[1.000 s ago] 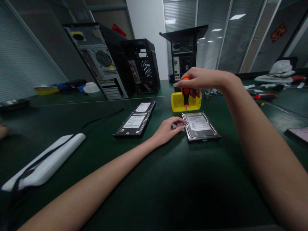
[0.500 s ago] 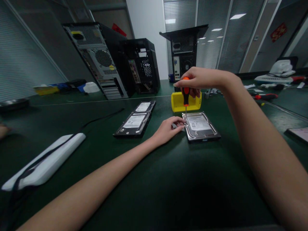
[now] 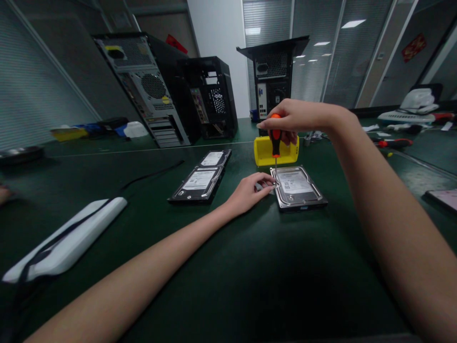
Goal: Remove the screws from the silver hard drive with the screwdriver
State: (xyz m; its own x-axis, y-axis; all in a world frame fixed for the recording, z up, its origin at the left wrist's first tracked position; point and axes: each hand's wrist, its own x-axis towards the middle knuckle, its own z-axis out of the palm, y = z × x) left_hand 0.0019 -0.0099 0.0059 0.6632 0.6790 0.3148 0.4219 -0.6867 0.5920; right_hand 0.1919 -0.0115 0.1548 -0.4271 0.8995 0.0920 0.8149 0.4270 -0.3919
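My right hand [image 3: 285,121] is closed around the orange and black handle of a screwdriver [image 3: 276,143], held upright. Its tip meets the left edge of a hard drive [image 3: 296,186] lying label side up on the green table [image 3: 235,267]. My left hand [image 3: 250,190] rests beside that edge, its thumb and index finger pinched close to the screwdriver tip. Something small and pale shows by these fingers, too small to name. Behind the drive stands a yellow tray [image 3: 260,155] on its side, partly hidden by the right hand.
Two more hard drives [image 3: 202,181] lie left of my left hand. A white power strip [image 3: 89,228] with a black cable is at the left. Computer cases [image 3: 171,85] stand at the back. Another red and black tool [image 3: 396,143] lies right. Another person's fingers [image 3: 4,193] show at the left edge.
Almost nothing differs. Both hands, the screwdriver and the hard drive keep their places; the other person's fingers at the left edge have shifted slightly.
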